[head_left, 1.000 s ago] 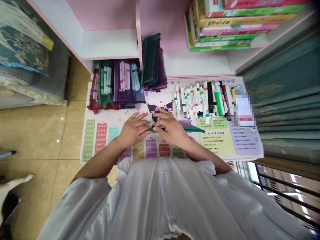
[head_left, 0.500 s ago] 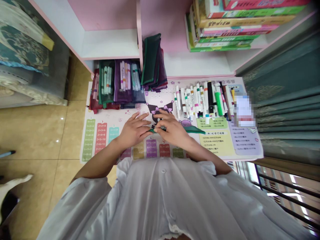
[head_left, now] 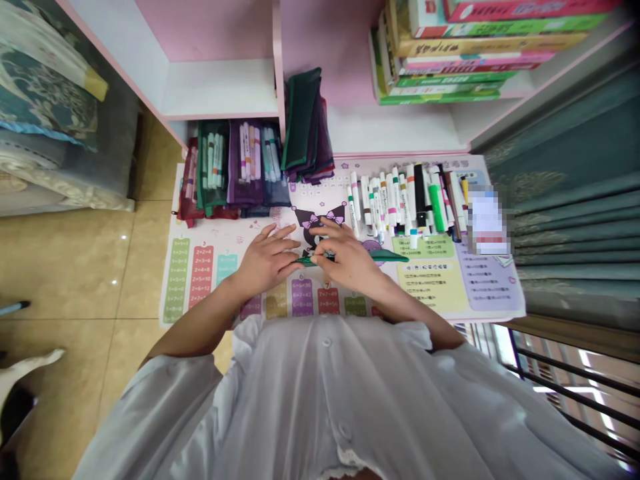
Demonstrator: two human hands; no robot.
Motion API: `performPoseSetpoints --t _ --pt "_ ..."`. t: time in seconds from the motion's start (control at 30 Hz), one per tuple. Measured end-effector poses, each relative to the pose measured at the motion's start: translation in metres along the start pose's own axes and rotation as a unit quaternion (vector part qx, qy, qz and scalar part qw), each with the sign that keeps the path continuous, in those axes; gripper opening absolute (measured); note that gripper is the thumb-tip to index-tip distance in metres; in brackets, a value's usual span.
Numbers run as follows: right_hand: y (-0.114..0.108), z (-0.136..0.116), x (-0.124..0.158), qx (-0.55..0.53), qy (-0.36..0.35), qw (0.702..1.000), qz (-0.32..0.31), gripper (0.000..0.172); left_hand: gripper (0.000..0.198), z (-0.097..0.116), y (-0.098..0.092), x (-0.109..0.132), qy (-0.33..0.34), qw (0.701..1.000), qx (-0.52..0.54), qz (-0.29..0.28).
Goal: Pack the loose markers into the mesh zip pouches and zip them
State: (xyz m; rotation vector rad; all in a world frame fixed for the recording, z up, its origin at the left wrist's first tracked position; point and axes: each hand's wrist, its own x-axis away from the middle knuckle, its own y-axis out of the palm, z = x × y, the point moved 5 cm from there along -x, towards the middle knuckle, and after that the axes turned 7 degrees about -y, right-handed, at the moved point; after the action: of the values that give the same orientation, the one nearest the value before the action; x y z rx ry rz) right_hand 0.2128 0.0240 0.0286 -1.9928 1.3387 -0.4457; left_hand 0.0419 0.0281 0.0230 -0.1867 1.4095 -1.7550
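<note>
At the centre of the frame, just above the white shirt, both hands meet on a flat green pouch held just above the printed desk mat. I read the left hand as nipping the pouch's near end between thumb and a finger, with the other fingers fanned out. The right hand is curled, its fingertips pinching the top edge; whether that is a zip pull I cannot tell.

My judgement is that the work is partway through. Several filled pouches with markers inside lie in the upper left of the mat, and a stack of empty pouches stands on edge upper centre. A long row of loose markers lies upper right. The pouch in hand looks empty.

Its long axis runs left to right across the frame, almost level. Its tapered free end points toward the right edge, below the markers.
</note>
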Motion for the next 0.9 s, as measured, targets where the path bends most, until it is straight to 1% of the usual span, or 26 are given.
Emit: performPoseSetpoints --t 0.17,0.33,0.43,0.57,0.73,0.9 --pt "-0.002 0.002 0.001 0.004 0.010 1.000 -0.005 0.017 0.024 0.001 -0.001 0.000 0.015 1.000 0.000 0.013" --pt "-0.004 0.003 0.002 0.003 0.026 1.000 -0.017 0.017 0.024 0.000 -0.001 -0.001 0.005 1.000 0.008 0.001" --pt "-0.005 0.003 0.002 0.004 0.026 1.000 -0.013 0.017 0.024 0.000 -0.002 -0.001 0.001 1.000 0.007 -0.003" --pt "-0.006 0.003 0.003 0.008 0.020 1.000 -0.007 0.018 0.024 0.002 -0.003 -0.001 0.014 1.000 -0.001 0.014" --pt "-0.008 0.005 0.004 0.006 0.027 1.000 -0.007 0.017 0.025 0.001 -0.003 -0.002 0.002 1.000 -0.004 -0.005" --pt "-0.011 0.008 0.006 0.006 0.037 0.999 -0.005 0.019 0.025 0.002 -0.006 -0.003 0.008 1.000 -0.006 0.005"
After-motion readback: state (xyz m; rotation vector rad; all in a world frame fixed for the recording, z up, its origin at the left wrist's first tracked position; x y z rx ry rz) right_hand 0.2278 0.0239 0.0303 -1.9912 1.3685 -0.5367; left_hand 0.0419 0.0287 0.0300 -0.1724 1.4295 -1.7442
